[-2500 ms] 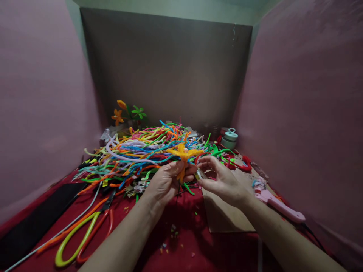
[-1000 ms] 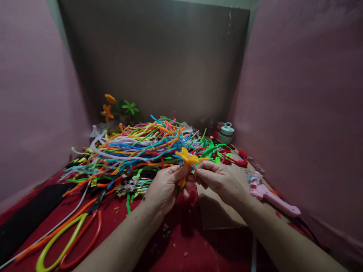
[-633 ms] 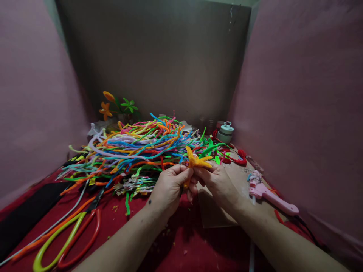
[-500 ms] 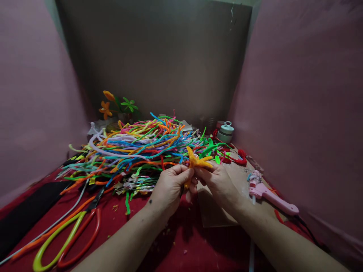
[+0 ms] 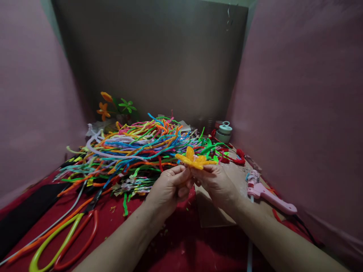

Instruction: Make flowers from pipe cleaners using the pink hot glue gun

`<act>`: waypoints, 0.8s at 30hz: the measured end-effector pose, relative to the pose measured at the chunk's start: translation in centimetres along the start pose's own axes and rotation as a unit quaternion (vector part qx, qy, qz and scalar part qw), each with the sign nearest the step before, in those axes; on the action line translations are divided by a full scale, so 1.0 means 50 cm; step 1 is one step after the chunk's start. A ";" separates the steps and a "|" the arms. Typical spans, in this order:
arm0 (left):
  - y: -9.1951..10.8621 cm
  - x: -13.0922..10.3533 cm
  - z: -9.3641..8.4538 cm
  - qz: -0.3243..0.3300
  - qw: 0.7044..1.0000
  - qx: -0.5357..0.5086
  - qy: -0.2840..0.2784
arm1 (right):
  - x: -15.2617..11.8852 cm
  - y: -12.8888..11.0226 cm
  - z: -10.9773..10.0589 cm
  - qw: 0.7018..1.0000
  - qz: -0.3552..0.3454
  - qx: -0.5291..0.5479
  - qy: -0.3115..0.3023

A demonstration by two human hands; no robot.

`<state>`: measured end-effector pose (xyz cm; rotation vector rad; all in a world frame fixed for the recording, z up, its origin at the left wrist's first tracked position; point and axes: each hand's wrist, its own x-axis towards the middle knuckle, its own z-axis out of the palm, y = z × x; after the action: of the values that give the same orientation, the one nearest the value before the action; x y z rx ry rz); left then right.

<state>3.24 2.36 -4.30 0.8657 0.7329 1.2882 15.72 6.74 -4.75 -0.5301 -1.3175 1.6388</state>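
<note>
Leftward, scissors (image 5: 90,213) with yellow and red handles lie on a red cloth (image 5: 170,249), and a heap of fuzzy stems (image 5: 141,147) spreads behind them toward the middle. Next, the left hand (image 5: 170,185), fingers curled in, pinches the base of a yellow flower (image 5: 194,163), held up in front of the heap, while the right hand (image 5: 217,185), nearly closed, grips it beneath the petals. Farther right, a pink glue gun (image 5: 266,195) rests near the wall (image 5: 306,113).
</note>
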 end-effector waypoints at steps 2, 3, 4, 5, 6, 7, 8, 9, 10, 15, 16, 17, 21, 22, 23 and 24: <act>0.001 0.001 -0.002 -0.006 1.000 -0.009 -0.017 | -0.001 0.001 0.000 1.000 0.008 0.021 -0.021; 0.001 0.001 -0.002 -0.007 1.000 -0.009 -0.020 | -0.002 0.002 0.001 0.999 0.013 0.034 -0.029; 0.000 0.000 -0.003 -0.008 1.000 -0.008 -0.022 | -0.003 0.002 0.001 0.998 0.018 0.048 -0.035; -0.001 0.000 -0.004 -0.010 1.000 -0.007 -0.023 | -0.004 0.001 0.001 0.997 0.025 0.063 -0.042; -0.002 -0.001 -0.005 -0.012 1.000 -0.007 -0.024 | -0.005 0.000 0.001 0.995 0.034 0.076 -0.046; -0.004 -0.002 -0.006 -0.012 1.000 -0.007 -0.025 | -0.006 -0.001 0.002 0.994 0.041 0.087 -0.049; -0.005 -0.003 -0.007 -0.012 1.000 -0.007 -0.026 | -0.008 -0.003 0.002 0.993 0.047 0.094 -0.050; -0.006 -0.004 -0.007 -0.012 1.000 -0.006 -0.029 | -0.009 -0.004 0.003 0.993 0.052 0.100 -0.048; -0.006 -0.005 -0.006 -0.012 0.999 -0.005 -0.033 | -0.010 -0.006 0.004 0.992 0.054 0.104 -0.042; 0.002 -0.009 0.005 -0.027 0.998 0.007 -0.049 | -0.014 -0.003 0.010 0.992 0.029 0.125 -0.003; 0.004 -0.010 0.009 -0.026 0.999 0.015 -0.039 | -0.014 -0.002 0.011 0.991 0.022 0.130 0.003; 0.006 -0.010 0.012 -0.023 0.999 0.026 -0.027 | -0.014 0.000 0.013 0.991 0.017 0.135 0.005; 0.007 -0.009 0.023 0.012 0.995 0.099 0.009 | -0.012 -0.003 0.018 0.989 0.015 0.145 -0.012; 0.006 -0.009 0.025 0.025 0.993 0.118 0.013 | -0.011 -0.005 0.020 0.989 0.015 0.149 -0.011; 0.005 -0.010 0.027 0.042 0.990 0.135 0.021 | -0.011 -0.007 0.021 0.988 0.014 0.152 -0.004; 0.002 -0.011 0.029 0.063 0.986 0.152 0.037 | -0.010 -0.008 0.023 0.988 0.013 0.154 0.004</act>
<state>4.34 1.64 -3.48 1.1302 0.9622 1.3462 15.22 5.72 -4.12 -0.3678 -1.0275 1.8175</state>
